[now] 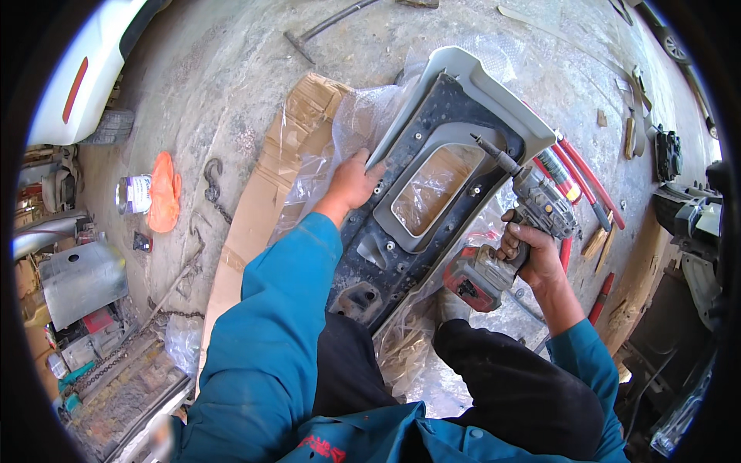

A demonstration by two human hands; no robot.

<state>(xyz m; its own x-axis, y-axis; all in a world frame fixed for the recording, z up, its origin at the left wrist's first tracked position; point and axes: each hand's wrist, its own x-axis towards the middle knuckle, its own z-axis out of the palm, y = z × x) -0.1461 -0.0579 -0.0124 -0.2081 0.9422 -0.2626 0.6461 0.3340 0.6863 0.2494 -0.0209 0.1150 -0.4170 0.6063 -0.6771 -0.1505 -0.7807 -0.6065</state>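
A long vehicle panel (427, 116), light grey at its rim and black and dusty inside, slants between my legs. A rounded rectangular opening pierces it, and several bolts or studs dot its face. My left hand (353, 184) grips the panel's left edge. In my right hand (532, 248) is a cordless drill (543, 199) with a red and black battery (476, 275), held by its handle. The drill's bit points up and left, over the panel beside the opening's upper right corner; contact cannot be made out.
Under the panel lie flattened cardboard (262, 193) and clear bubble wrap (370, 116). Left are an orange glove (163, 193), a can (133, 194) and a hook with chain (212, 179). Red-handled tools (584, 181) lie right. A metal bar tool (324, 29) lies beyond.
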